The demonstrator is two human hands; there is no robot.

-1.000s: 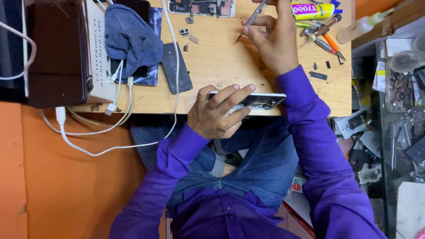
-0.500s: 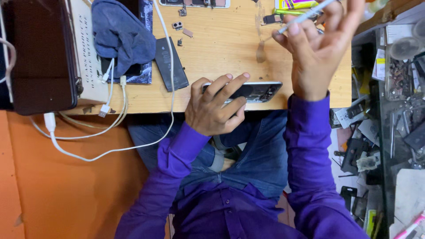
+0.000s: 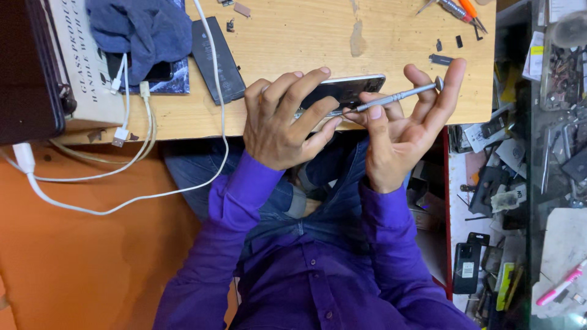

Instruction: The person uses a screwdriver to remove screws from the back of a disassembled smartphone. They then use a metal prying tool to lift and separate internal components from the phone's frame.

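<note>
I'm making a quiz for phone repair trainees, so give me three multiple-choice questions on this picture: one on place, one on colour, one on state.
1. Where does the flat black battery lie?
A. on the wooden table
B. on the floor
C. in a drawer

2. What colour are the shirt sleeves?
A. white
B. purple
C. green

3. What does the right hand hold?
A. nothing
B. a blue cloth
C. a slim metal screwdriver

Answers: 1 A, it rests on the tabletop; 2 B, both sleeves are purple; 3 C, its fingers pinch the tool against the dark phone in the left hand.
</note>
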